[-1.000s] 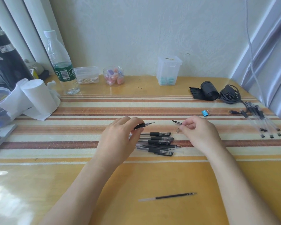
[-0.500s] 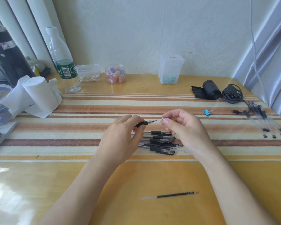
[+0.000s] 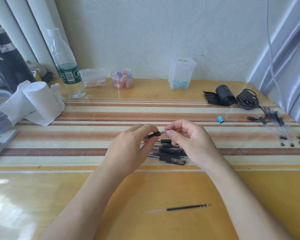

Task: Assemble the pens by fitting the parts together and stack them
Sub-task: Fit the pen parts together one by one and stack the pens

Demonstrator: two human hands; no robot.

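My left hand (image 3: pixel 128 149) grips a pen barrel (image 3: pixel 155 134) by its black rubber grip, tip pointing right. My right hand (image 3: pixel 189 141) pinches the pen's front end between thumb and forefinger, so the tip itself is hidden. Just below the hands lies a stack of several assembled black pens (image 3: pixel 170 153) on the striped table mat. A loose black refill (image 3: pixel 180 208) lies alone on the yellow table near me. Several clear pen barrels (image 3: pixel 280 129) lie at the far right.
A blue binder clip (image 3: pixel 220 119), a black roll (image 3: pixel 224 95) and a coiled charger (image 3: pixel 248 99) sit at the back right. A water bottle (image 3: pixel 66 66), small plastic containers (image 3: pixel 181 73) and white paper rolls (image 3: pixel 40 103) stand along the back and left.
My right hand moved left with a small part and now meets the front end of the pen in my left hand. The camera shifted slightly.
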